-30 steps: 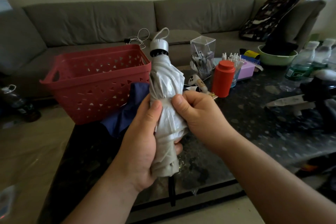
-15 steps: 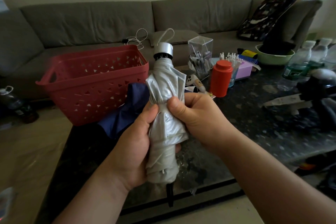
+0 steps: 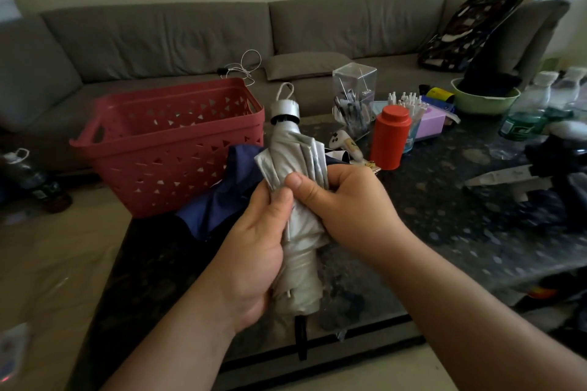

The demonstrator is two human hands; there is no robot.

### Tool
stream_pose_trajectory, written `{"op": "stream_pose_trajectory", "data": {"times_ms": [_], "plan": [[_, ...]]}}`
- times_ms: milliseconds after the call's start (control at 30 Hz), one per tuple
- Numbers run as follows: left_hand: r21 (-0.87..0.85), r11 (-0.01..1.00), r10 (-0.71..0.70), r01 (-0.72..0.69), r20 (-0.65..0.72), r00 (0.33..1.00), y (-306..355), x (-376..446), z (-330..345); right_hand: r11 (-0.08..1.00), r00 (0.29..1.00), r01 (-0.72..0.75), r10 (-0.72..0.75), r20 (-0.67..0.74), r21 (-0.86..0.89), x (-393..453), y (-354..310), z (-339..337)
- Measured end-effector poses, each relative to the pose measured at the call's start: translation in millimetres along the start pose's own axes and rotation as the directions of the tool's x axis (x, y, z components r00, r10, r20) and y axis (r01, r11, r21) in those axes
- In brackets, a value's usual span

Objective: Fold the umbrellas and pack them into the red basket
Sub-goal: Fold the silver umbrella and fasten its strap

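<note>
At the far left, on the corner of the dark worktop [image 3: 444,232], the red basket [image 3: 171,149] stands with nothing visible inside it. Just beside its right wall lies a dark blue umbrella [image 3: 222,197], slack and unfolded, its cloth touching the basket's lower corner.

In the middle, the left hand [image 3: 254,251] wraps the lower half of the silver umbrella [image 3: 295,162], its grip clamped round the gathered cloth with the thumb pressed to the front. The umbrella stands almost upright above the worktop, its silver cap and cord loop uppermost, a dark strap hanging from the bottom end.

The right hand [image 3: 343,206] clamps the same umbrella a little higher, thumb meeting the left thumb on the pleats. Compared with a second ago, the pleats above the hands now lie in flatter, sharper folds and the right hand has shifted up the bundle, so the canopy looks nearly wound tight. I judge the wrapping to be close to done; the strap is not yet fastened, and neither umbrella is packed.

Further right stand a red canister [image 3: 392,136], a clear box of pens and some water bottles.
</note>
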State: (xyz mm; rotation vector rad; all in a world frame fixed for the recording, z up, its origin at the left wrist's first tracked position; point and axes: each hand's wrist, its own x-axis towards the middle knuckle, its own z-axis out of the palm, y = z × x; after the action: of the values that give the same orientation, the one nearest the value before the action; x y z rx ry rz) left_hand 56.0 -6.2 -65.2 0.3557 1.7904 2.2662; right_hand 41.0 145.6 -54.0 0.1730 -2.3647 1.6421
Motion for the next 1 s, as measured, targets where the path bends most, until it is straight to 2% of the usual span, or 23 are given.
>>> {"op": "stream_pose_trajectory", "data": {"times_ms": [133,300,367,433,467,500,567,633,700,767,900,1000], "plan": [[0.069,0.992,0.109,-0.110,0.008,0.994,-2,-4,4,0.954,0.988,-0.093,0.051,0.148,0.286,-2,0,-5],[0.173,0.966,0.193,-0.191,0.008,0.981,-7,-4,5,0.939,0.982,-0.080,0.016,0.191,0.333,-4,0,-11],[0.240,0.947,0.225,-0.214,-0.020,0.974,-8,-3,4,0.967,0.993,-0.055,0.026,0.118,0.248,-2,-2,-18],[0.315,0.918,0.274,-0.239,-0.071,0.959,-10,-2,3,0.998,0.992,0.028,-0.020,-0.128,0.060,1,-7,-26],[0.351,0.902,0.301,-0.251,-0.095,0.949,-11,-1,2,0.991,0.959,0.127,-0.133,-0.249,-0.039,2,-11,-30],[0.392,0.883,0.327,-0.260,-0.117,0.938,-12,0,1,0.961,0.910,0.241,-0.272,-0.313,-0.134,1,-16,-32],[0.489,0.828,0.382,-0.273,-0.137,0.914,-12,3,1,0.870,0.831,0.390,-0.474,-0.292,-0.301,-5,-28,-29],[0.592,0.751,0.445,-0.293,-0.126,0.887,-12,2,1,0.807,0.819,0.430,-0.537,-0.203,-0.405,-11,-36,-20],[0.668,0.677,0.492,-0.309,-0.099,0.865,-9,0,2,0.785,0.851,0.409,-0.512,-0.116,-0.464,-13,-38,-11],[0.731,0.603,0.539,-0.319,-0.078,0.839,-9,-2,0,0.811,0.890,0.373,-0.450,-0.074,-0.450,-13,-38,-8],[0.829,0.496,0.575,-0.258,-0.091,0.813,-15,1,-7,0.877,0.922,0.333,-0.380,-0.077,-0.345,-15,-40,-6],[0.852,0.475,0.567,-0.218,-0.107,0.816,-15,2,-6,0.894,0.936,0.282,-0.336,-0.105,-0.348,-16,-41,-3]]}}
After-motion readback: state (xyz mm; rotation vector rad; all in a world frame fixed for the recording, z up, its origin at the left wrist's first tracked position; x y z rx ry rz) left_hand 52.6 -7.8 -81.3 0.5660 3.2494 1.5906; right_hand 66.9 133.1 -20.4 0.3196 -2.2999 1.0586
